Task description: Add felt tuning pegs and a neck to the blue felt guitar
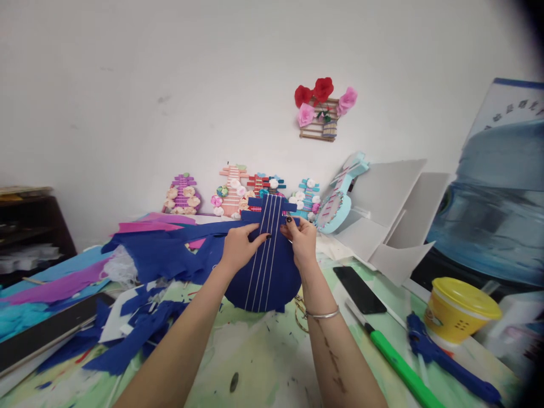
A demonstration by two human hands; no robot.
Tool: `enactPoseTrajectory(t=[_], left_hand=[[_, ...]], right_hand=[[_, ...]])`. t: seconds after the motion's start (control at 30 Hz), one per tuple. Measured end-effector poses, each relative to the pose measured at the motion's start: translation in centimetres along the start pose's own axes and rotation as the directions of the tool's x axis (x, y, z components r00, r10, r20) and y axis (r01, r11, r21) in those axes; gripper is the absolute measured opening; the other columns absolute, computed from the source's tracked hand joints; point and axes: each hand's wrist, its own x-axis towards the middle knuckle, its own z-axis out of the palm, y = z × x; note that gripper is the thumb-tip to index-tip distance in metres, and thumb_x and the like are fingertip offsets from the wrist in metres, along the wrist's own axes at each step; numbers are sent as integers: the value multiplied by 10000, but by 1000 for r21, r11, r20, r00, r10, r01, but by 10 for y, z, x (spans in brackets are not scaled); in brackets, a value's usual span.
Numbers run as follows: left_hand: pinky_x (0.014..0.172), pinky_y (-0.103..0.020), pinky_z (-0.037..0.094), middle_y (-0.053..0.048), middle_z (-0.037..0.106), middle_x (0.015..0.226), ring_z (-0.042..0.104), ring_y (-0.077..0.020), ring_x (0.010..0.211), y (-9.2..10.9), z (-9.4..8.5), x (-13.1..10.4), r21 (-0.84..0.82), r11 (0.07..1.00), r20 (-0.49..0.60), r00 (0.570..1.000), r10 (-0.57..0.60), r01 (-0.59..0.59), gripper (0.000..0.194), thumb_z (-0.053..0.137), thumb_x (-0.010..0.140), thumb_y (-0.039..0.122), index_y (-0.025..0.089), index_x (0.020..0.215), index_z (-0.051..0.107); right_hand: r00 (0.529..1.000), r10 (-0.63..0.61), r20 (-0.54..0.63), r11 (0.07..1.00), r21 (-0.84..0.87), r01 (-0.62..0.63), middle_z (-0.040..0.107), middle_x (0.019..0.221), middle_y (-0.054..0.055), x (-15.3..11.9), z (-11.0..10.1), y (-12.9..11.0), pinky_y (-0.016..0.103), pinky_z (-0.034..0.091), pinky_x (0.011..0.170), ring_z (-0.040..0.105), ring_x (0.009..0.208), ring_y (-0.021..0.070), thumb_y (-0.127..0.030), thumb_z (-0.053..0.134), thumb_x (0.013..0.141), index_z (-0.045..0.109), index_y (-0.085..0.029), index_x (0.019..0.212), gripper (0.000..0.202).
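Observation:
A dark blue craft lute [278, 277] with white strings down its front stands upright between my hands, its round body low and its pegs at the top. On the left side of its neck, my left hand [241, 246] grips it with the thumb across the front. My right hand [302, 238] holds the right side near the pegs, thumb and finger pinched together there. The fingers behind the lute are hidden. Dark blue cloth [170, 249] lies just left of it on the table.
Blue scraps [144, 334] lie at left. To the right are a black phone [360, 289], a green-handled tool [399, 362], a blue glue gun [446, 362] and a yellow-lidded tub [461, 309]. Finished craft lutes [232, 192] line the wall behind, beside white card [382, 209].

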Motion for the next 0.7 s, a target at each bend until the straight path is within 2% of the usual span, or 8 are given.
enactPoseTrajectory(t=[0.1, 0.2, 0.27, 0.37, 0.43, 0.5, 0.7], left_hand=[[741, -316, 486, -64, 749, 884, 675, -237, 793, 0, -4, 1, -73, 997, 1, 1000, -21, 21, 321, 643, 734, 445, 177, 878, 745], [675, -301, 498, -54, 747, 769, 678, -237, 748, -3, -9, 4, -255, 954, -7, 987, -163, 156, 370, 628, 734, 503, 156, 778, 749], [670, -311, 517, -65, 737, 715, 684, -238, 730, -3, -13, 7, -438, 863, -34, 955, -296, 252, 408, 650, 709, 525, 130, 760, 736], [716, -342, 552, -70, 731, 712, 697, -220, 706, 0, -18, 9, -721, 633, -16, 908, -419, 280, 425, 737, 638, 475, 106, 846, 710], [752, -354, 565, -63, 735, 749, 698, -197, 687, 4, -21, 9, -810, 522, 22, 905, -425, 265, 439, 799, 576, 404, 107, 884, 702], [785, -355, 568, -57, 738, 788, 693, -175, 676, 8, -24, 8, -841, 477, 44, 911, -409, 254, 431, 834, 531, 346, 110, 870, 709], [826, -380, 561, -75, 742, 844, 694, -190, 755, 7, -26, 7, -852, 466, 61, 929, -365, 240, 407, 843, 525, 336, 117, 846, 721]], right_hand=[[999, 33, 27, 999, 7, -33, 660, 596, -15, 0, -1, -2, 343, 563, 653, 674, 592, 191, -502, 751, 588, 618, -211, 771, 369], [998, 42, 43, 999, 1, -42, 653, 591, -24, 0, -1, -4, 322, 561, 628, 673, 586, 181, -499, 756, 581, 612, -212, 781, 378], [998, 45, 51, 999, 3, -45, 649, 591, -28, -1, 0, -6, 308, 560, 616, 671, 582, 174, -504, 756, 574, 607, -213, 778, 386], [996, 56, 67, 998, 18, -57, 642, 587, -34, -2, 2, -7, 293, 557, 599, 663, 565, 162, -493, 765, 560, 606, -212, 762, 381], [996, 53, 76, 998, 25, -56, 640, 583, -35, -4, 5, -8, 294, 559, 603, 655, 556, 155, -475, 776, 549, 613, -208, 746, 370], [996, 36, 78, 999, 16, -37, 639, 573, -33, -5, 7, -8, 303, 562, 617, 646, 551, 152, -455, 779, 552, 624, -203, 730, 346], [998, -3, 70, 1000, -3, 3, 644, 563, -24, -8, 9, -7, 300, 555, 632, 636, 550, 143, -407, 767, 588, 643, -195, 696, 269]])
